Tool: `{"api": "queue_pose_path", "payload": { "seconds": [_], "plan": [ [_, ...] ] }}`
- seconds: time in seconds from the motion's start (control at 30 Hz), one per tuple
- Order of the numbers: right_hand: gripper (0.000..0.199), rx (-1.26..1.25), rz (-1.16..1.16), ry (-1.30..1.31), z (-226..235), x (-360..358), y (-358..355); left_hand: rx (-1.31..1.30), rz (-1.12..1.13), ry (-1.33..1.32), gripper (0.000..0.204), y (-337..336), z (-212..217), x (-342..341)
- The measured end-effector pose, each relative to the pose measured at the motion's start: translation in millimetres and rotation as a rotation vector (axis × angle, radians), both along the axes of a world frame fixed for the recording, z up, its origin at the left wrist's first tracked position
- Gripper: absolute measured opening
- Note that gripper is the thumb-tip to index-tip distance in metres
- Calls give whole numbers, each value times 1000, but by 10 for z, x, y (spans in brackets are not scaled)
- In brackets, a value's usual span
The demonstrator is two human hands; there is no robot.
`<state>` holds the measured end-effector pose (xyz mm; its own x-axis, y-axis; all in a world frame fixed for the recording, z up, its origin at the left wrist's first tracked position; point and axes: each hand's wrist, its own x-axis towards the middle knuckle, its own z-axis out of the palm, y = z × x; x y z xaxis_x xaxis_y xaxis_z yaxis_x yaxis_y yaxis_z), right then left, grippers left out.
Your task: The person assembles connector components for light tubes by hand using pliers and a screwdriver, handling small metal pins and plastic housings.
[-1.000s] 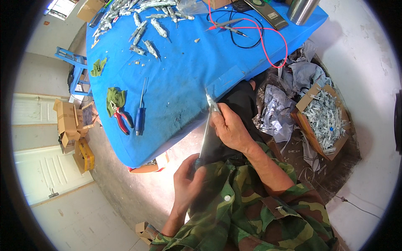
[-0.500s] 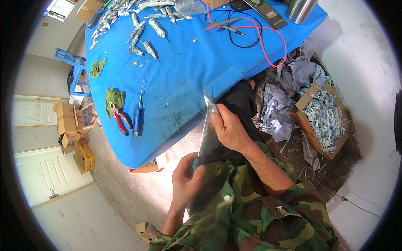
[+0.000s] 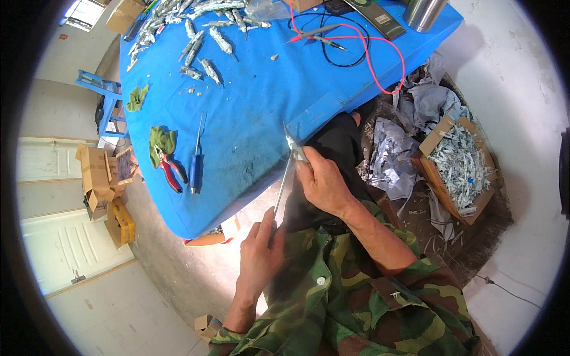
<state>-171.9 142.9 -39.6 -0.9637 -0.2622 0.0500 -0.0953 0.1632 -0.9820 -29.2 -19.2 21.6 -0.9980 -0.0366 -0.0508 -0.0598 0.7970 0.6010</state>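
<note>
The person sits at the near edge of a blue table, holding a long thin metal strip that runs from the lap up toward the table's edge. The left hand is closed around the strip's near end, fingers wrapped about it. The right hand is closed over the far end, gripping a small metal tool (pliers or a clip, I cannot tell which) that meets the strip just at the table's rim. Both sleeves are camouflage cloth.

On the table to the left lie red-handled pliers and a blue-handled screwdriver, side by side, with a green rag touching the pliers. Far across lie small metal parts and red and black test leads. On the floor to the right sits a cardboard box of metal scraps.
</note>
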Motion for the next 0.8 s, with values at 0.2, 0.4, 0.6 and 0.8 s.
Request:
{"api": "queue_pose_path", "payload": {
  "seconds": [0.2,0.4,0.6,0.8],
  "plan": [
    [14,96,-35,67,-55,0,-25,-291,-42,13,49,-35,83,-46],
    [17,-176,110,-78,14,-52,89,439,106,-335,40,-160,241,-146],
    [16,-178,108,-80,4,-46,127,490,110,-358,38,-171,185,-162],
    [12,-10,49,-46,92,-17,74,-95,-84,2,42,-98,143,-82]
  ]
}}
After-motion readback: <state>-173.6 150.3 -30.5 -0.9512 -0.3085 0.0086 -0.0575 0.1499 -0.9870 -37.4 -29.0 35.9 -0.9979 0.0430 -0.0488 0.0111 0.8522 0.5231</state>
